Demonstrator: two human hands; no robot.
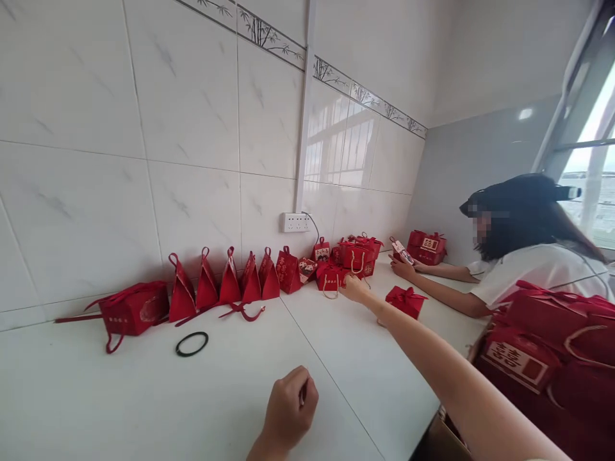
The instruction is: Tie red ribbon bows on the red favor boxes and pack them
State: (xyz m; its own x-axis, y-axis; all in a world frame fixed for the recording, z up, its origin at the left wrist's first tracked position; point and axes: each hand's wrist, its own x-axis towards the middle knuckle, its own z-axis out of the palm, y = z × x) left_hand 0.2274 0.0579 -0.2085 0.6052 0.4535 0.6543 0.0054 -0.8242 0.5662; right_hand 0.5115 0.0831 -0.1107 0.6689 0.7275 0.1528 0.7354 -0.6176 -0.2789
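My right hand [354, 288] reaches far across the table, its fingers closed at the right edge of a small red gift box [329, 279] with a cord handle. The fingertips are partly hidden there. More red gift boxes with ribbons and cord handles [358, 253] are heaped just behind it. Near the front of the table my left hand [293, 406] is curled into a loose fist, and nothing shows in it. Between that hand and the wall lie a dark green ring [192, 344] and a loose red ribbon [247, 312].
Red triangular boxes [206, 288] line the wall beside a larger red box [134, 310]. A ribboned red box [406, 301] sits right of my forearm. Stacked red boxes [523, 358] fill the right foreground. A person [538, 275] opposite holds a printed card-like item [402, 251].
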